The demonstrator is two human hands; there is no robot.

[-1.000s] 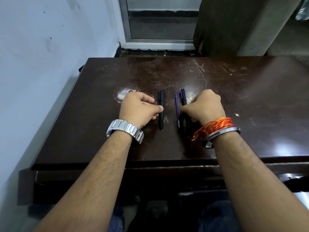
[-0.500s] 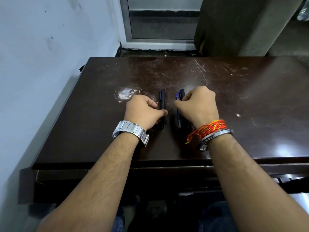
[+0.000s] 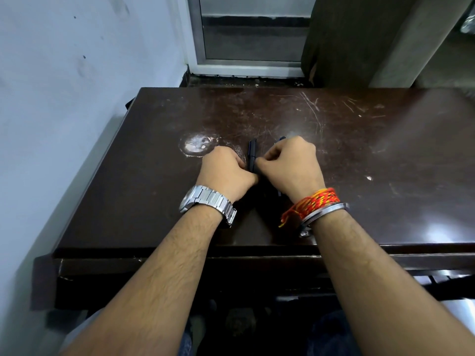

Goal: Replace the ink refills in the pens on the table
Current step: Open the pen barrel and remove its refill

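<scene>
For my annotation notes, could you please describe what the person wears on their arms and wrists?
Both forearms are bare, with no sleeves in view. The left hand has a silver metal link watch at its wrist. The right hand has red-orange-yellow threads and a plain steel bangle.

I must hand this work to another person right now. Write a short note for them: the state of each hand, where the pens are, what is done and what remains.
Left hand: curled, resting on the table, fingertips against the black pen; whether it truly grips the pen I cannot tell.
Right hand: curled, fingertips at the same pen from the other side; it covers the other pens, of which only a tip shows beyond the knuckles.
Pens: all lying flat on the table, middle, between the hands.
Done: nothing visible; no pen is opened, no refill is out.
Left: open each pen, swap the refill, close it.
</scene>
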